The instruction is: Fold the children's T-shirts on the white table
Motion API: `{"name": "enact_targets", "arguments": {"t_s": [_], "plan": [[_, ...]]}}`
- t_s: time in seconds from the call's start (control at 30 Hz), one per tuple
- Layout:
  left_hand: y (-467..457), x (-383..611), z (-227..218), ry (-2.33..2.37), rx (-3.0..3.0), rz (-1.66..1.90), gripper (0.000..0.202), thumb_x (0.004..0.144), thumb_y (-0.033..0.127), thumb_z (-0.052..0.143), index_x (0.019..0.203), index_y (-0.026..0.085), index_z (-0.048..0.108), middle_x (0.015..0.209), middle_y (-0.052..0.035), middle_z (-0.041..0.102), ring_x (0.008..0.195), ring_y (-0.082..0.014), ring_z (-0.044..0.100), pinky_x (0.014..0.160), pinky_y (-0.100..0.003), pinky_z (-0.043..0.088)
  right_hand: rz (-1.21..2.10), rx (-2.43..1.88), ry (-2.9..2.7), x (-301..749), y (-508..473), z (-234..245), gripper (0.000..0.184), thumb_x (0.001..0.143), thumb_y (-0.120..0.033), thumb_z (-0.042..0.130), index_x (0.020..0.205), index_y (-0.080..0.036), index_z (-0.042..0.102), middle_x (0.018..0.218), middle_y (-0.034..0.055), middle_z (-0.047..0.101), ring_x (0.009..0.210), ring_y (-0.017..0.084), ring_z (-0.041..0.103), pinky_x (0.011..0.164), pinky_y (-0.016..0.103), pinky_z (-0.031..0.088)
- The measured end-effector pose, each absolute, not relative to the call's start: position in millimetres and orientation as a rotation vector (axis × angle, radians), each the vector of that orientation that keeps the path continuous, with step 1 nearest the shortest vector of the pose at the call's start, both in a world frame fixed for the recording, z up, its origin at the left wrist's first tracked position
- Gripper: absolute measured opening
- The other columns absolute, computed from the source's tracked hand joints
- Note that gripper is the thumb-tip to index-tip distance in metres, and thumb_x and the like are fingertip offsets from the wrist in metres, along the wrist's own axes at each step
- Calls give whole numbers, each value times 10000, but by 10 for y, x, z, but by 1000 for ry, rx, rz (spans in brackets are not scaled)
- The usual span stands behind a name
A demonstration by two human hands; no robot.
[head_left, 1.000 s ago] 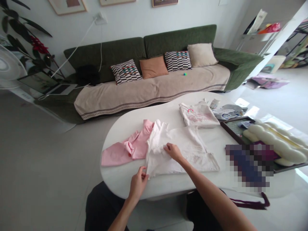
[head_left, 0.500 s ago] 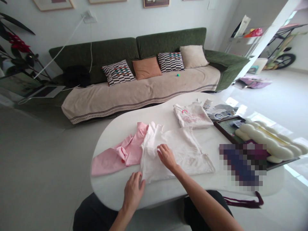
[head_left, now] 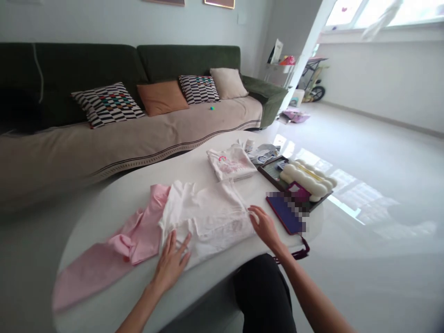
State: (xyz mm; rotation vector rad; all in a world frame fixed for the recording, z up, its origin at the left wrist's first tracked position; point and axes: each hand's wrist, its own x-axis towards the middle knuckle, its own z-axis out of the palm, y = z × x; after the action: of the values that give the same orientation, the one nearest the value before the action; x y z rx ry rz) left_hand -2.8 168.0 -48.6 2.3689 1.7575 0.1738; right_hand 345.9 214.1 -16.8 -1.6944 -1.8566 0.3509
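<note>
A white T-shirt [head_left: 208, 215] lies spread on the white oval table [head_left: 111, 208]. My left hand [head_left: 171, 261] rests flat on its near left part, fingers apart. My right hand [head_left: 265, 226] lies at the shirt's right edge, fingers stretched out and touching the cloth. A pink garment [head_left: 118, 249] lies crumpled to the left, partly under the white shirt. A folded white shirt with a pink print [head_left: 231, 163] sits further back on the table.
A dark tray [head_left: 274, 172] with a cream bumpy cushion [head_left: 307, 178] stands at the table's right end, next to papers [head_left: 262, 151] and a blurred-out flat item. A green sofa [head_left: 104, 64] with several cushions is behind. My dark-clad knees are below the table edge.
The view has swung to the right. My right hand slid from the shirt's middle to its right edge. My left hand let go of the corner and now lies flat on the shirt.
</note>
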Motion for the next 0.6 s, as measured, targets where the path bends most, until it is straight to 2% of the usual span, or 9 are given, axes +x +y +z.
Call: {"name": "enact_targets", "arguments": {"t_s": [0.03,0.1,0.2,0.33,0.5,0.6], "plan": [[1692,-30,-479,1760,2364,155,484,838,355,404,1318,302,376,1450,-27,211,1335,-298,42,1032,-441,245,237,-1878,-1756,3785,2068,-170,318,832,-292,411,1086,-146,533,1140,134,538,1062,212,505,912,345,390],[1729,-20,-451,1769,2343,115,489,826,347,415,1312,312,381,1445,-18,224,1334,-305,25,1028,-445,244,82,-2240,-1589,4320,1936,-198,533,750,-425,520,1155,-82,471,1157,203,490,1095,292,461,887,404,384],[1789,28,-385,1769,2288,41,507,804,335,441,1307,315,387,1424,-23,278,1331,-308,63,1020,-446,251,169,-2532,-1554,4720,1845,-271,805,602,-588,595,1167,-38,433,1117,244,471,1059,359,451,811,438,396],[1792,153,-334,1793,2203,-9,516,808,411,436,1311,310,384,1418,-26,293,1322,-343,57,1017,-463,222,265,-2548,-1594,4739,1894,-349,825,560,-627,592,1133,-51,453,1071,223,468,1055,353,439,792,415,394],[1713,274,-426,1936,2155,10,603,786,538,421,1337,310,330,1478,-61,69,1308,-392,-44,1001,-503,180,381,-2436,-1500,4803,1885,-326,844,530,-600,616,1168,-71,459,987,163,512,1009,312,474,800,388,402],[1720,243,-461,1923,2142,-26,615,784,556,411,1343,322,310,1480,-64,23,1306,-393,-57,997,-511,174,494,-2267,-1399,4878,1688,-257,779,554,-603,596,1135,-91,508,909,122,554,851,257,545,695,344,444]]}}
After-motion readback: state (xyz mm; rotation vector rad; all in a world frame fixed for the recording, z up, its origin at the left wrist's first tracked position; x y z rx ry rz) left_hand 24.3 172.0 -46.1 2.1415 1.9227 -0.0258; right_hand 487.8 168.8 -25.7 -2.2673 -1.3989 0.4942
